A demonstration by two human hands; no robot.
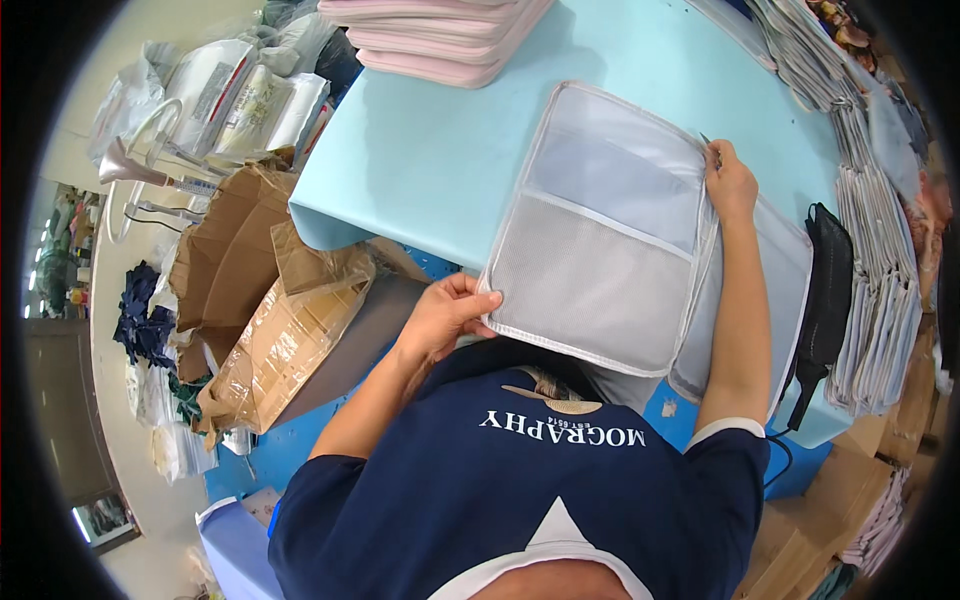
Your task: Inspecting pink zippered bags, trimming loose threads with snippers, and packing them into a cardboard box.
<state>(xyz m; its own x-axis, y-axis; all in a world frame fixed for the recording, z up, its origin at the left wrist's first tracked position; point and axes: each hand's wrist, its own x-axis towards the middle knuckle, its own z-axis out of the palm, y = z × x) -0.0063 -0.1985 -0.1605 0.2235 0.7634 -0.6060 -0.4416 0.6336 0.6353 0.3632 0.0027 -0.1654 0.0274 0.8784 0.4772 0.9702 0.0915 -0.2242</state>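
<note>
A flat, light grey fabric pouch (600,285) with white bound edges lies tilted across the table's front edge. Its lower part is mesh, and a smooth pale panel fills the upper part. My left hand (450,312) pinches the pouch's near left corner between thumb and fingers. At the far right corner, my right hand (732,182) is closed around a small dark pointed tool (705,138), only its tip showing, with the fingers against the pouch's edge. Another grey fabric pouch (775,290) lies partly under my right forearm.
A pale blue-green cloth covers the table (420,150). Pink padded pieces (440,45) are stacked at its far side. Several grey folded pieces (870,290) pile along the right, beside a long black object (825,290) with a cord. A torn cardboard box (290,340) stands left.
</note>
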